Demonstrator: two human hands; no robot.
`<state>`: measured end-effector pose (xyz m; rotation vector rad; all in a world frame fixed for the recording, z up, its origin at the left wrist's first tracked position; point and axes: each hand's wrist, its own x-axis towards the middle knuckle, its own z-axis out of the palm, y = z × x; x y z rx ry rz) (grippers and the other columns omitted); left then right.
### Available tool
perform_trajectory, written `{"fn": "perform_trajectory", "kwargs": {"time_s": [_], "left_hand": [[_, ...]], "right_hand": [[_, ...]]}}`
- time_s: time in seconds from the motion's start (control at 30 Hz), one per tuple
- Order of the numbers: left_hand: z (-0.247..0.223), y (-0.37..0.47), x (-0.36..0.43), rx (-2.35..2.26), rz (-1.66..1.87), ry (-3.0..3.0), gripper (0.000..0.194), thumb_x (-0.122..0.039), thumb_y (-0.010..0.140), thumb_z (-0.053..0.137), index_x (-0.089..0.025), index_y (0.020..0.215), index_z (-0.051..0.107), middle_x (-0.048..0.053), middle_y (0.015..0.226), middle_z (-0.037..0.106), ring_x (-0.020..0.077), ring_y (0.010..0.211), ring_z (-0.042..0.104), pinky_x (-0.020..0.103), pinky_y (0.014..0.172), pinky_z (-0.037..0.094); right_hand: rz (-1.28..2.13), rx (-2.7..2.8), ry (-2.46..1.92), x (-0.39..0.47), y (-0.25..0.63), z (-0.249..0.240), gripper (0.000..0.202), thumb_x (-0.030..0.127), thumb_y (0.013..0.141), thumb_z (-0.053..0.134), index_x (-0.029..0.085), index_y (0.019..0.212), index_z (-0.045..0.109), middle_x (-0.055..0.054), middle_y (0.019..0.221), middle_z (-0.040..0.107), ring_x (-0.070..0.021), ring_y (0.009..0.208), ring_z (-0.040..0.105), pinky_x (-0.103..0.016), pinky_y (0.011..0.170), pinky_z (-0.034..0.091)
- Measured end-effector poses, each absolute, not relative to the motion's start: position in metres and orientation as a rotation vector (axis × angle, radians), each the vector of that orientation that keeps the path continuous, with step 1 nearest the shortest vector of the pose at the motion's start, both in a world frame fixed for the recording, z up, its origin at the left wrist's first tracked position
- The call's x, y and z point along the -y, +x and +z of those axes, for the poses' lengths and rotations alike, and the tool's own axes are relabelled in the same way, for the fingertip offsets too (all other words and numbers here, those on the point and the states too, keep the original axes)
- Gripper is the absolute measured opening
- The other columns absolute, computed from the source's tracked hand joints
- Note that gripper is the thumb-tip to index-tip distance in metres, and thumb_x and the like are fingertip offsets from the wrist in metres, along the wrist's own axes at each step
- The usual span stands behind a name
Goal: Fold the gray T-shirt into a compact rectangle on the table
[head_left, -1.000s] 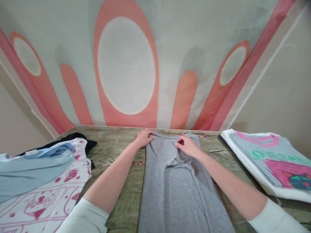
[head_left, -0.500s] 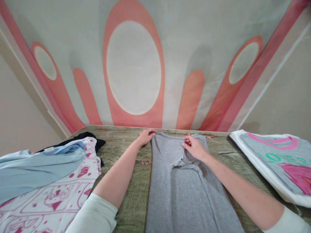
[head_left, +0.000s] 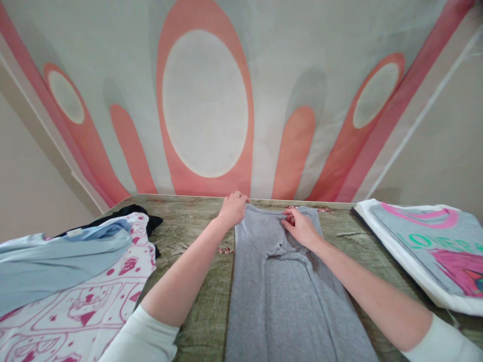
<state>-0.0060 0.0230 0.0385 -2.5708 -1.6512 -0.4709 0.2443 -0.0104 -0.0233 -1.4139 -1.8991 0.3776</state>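
Note:
A grey shirt (head_left: 290,306) lies lengthwise in front of me, its sides folded inward over the middle and its fabric bunched below the neckline. My left hand (head_left: 234,208) is at the shirt's far left corner, fingers closed on the cloth there; the fingertips are partly hidden. On the right side of the neckline, my right hand (head_left: 300,227) pinches the edge of the cloth between thumb and fingers.
Loose garments lie at the left: a light blue one (head_left: 68,266) over a white one with pink prints (head_left: 124,276), with black cloth (head_left: 153,223) behind. A folded stack with a grey printed shirt (head_left: 400,226) sits right on the wood-patterned table (head_left: 204,296). A patterned wall (head_left: 264,166) rises behind.
My left hand has shifted right and slightly up along the shirt's far left corner. My right hand stays at the neckline with only a slight shift.

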Motion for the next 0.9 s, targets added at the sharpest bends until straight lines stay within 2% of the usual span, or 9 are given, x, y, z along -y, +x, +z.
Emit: {"fn": "perform_trajectory", "kwargs": {"time_s": [0.07,0.17,0.3,0.37,0.5,0.63,0.73,0.83,0.9], "left_hand": [[0.036,0.005,-0.014,1.598,-0.419,-2.675,0.029,-0.020,0.086,0.040,-0.016,0.112,0.053,0.012,0.114,0.053,0.0221,0.109,0.049,0.034,0.095,0.035],[0.020,0.018,-0.003,1.533,-0.359,-2.762,0.044,-0.036,0.091,0.032,-0.010,0.125,0.043,0.016,0.129,0.046,0.0233,0.121,0.040,0.035,0.100,0.030],[-0.001,0.021,0.001,1.502,-0.309,-2.750,0.061,-0.053,0.090,0.023,-0.011,0.133,0.036,0.015,0.142,0.031,0.0262,0.132,0.025,0.042,0.106,0.019],[-0.005,0.020,0.000,1.498,-0.301,-2.747,0.063,-0.055,0.090,0.019,-0.013,0.135,0.034,0.014,0.143,0.030,0.0258,0.132,0.024,0.042,0.106,0.018],[-0.007,0.019,-0.004,1.492,-0.318,-2.727,0.065,-0.056,0.090,0.017,-0.014,0.135,0.035,0.012,0.143,0.030,0.0248,0.133,0.024,0.040,0.107,0.017],[-0.009,0.018,-0.004,1.475,-0.310,-2.715,0.066,-0.057,0.090,0.017,-0.012,0.135,0.036,0.013,0.143,0.030,0.0250,0.132,0.025,0.039,0.107,0.019],[-0.003,0.021,0.000,1.475,-0.314,-2.657,0.062,-0.053,0.091,0.020,-0.013,0.136,0.034,0.012,0.144,0.029,0.0244,0.133,0.023,0.040,0.108,0.018],[0.010,0.028,0.011,1.414,-0.313,-2.605,0.051,-0.040,0.092,0.027,-0.015,0.135,0.034,0.009,0.145,0.027,0.0223,0.135,0.018,0.040,0.109,0.014],[0.020,0.036,0.021,1.353,-0.257,-2.661,0.047,-0.032,0.092,0.028,-0.014,0.134,0.035,0.010,0.145,0.027,0.0213,0.135,0.020,0.039,0.108,0.016]], "right_hand": [[0.319,1.876,-1.388,0.013,0.243,-0.019,0.024,0.026,0.075,0.055,0.020,0.098,0.053,-0.004,0.089,0.057,-0.0143,0.064,0.054,-0.031,0.066,0.047],[0.244,1.856,-1.324,0.024,0.237,-0.005,0.022,0.025,0.076,0.054,0.019,0.097,0.055,-0.007,0.099,0.055,-0.0157,0.073,0.056,-0.032,0.073,0.047],[0.394,2.122,-1.080,0.053,0.224,0.018,0.020,0.030,0.086,0.046,0.021,0.095,0.061,-0.006,0.096,0.061,-0.0183,0.089,0.057,-0.034,0.084,0.045],[0.483,2.325,-0.945,0.072,0.220,0.024,0.026,0.034,0.088,0.045,0.023,0.106,0.060,-0.006,0.106,0.063,-0.0199,0.104,0.054,-0.037,0.093,0.041],[0.480,2.601,-0.877,0.108,0.227,0.023,0.047,0.040,0.087,0.047,0.026,0.132,0.043,-0.005,0.135,0.045,-0.0219,0.127,0.036,-0.044,0.108,0.024],[0.429,2.643,-0.949,0.133,0.240,0.022,0.056,0.042,0.087,0.046,0.028,0.139,0.029,-0.004,0.142,0.034,-0.0207,0.131,0.029,-0.044,0.112,0.017],[0.417,2.682,-0.971,0.142,0.243,0.027,0.056,0.044,0.088,0.043,0.027,0.139,0.028,-0.004,0.144,0.031,-0.0203,0.133,0.026,-0.044,0.112,0.014],[0.448,2.712,-0.980,0.142,0.241,0.033,0.054,0.044,0.090,0.038,0.023,0.139,0.030,-0.005,0.144,0.030,-0.0204,0.133,0.025,-0.044,0.112,0.013],[0.472,2.681,-1.006,0.139,0.243,0.033,0.053,0.044,0.091,0.036,0.022,0.139,0.029,-0.004,0.144,0.029,-0.0202,0.133,0.024,-0.043,0.112,0.015]]}}
